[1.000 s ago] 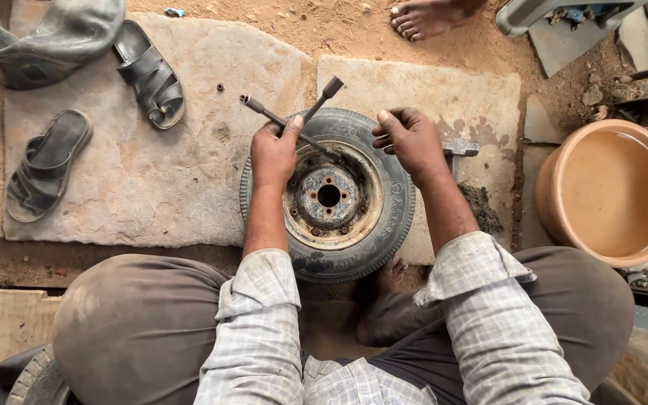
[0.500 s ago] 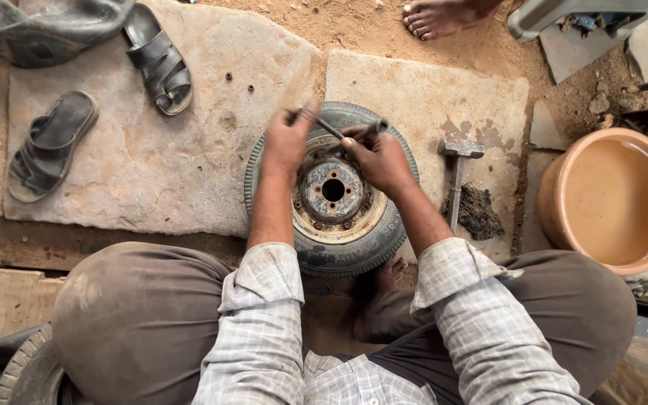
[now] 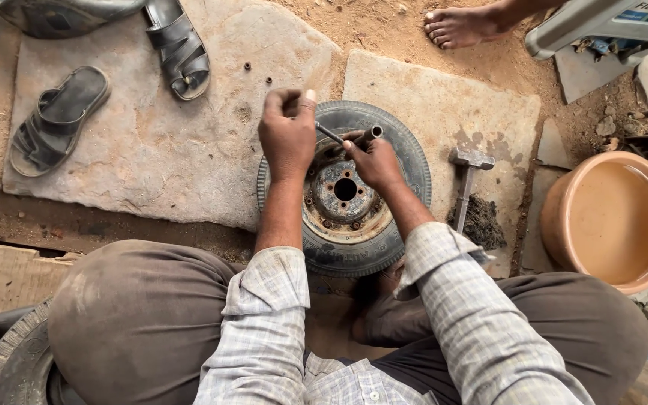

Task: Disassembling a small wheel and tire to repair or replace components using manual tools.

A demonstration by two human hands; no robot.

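Note:
A small black tyre (image 3: 410, 161) on a rusty steel rim (image 3: 343, 191) lies flat on the stone slabs between my knees. My left hand (image 3: 288, 135) is closed around the end of a thin metal lever (image 3: 329, 133) over the tyre's far left edge. My right hand (image 3: 375, 161) grips a short tube-like tool (image 3: 371, 134) beside it, over the rim's far side. The two tools meet near the tyre's inner edge. How their tips sit against the rim is hidden by my fingers.
A hammer (image 3: 466, 176) lies on the slab right of the tyre. An orange basin (image 3: 613, 221) stands at the right. Two dark sandals (image 3: 58, 120) (image 3: 180, 49) lie at far left. Another person's bare foot (image 3: 463, 26) is at the top. Another tyre (image 3: 13, 367) shows at bottom left.
Both hands have shifted toward the tyre's far left edge. The long crossed tools seen a second ago are now held close together, and my right hand has moved in from the right side.

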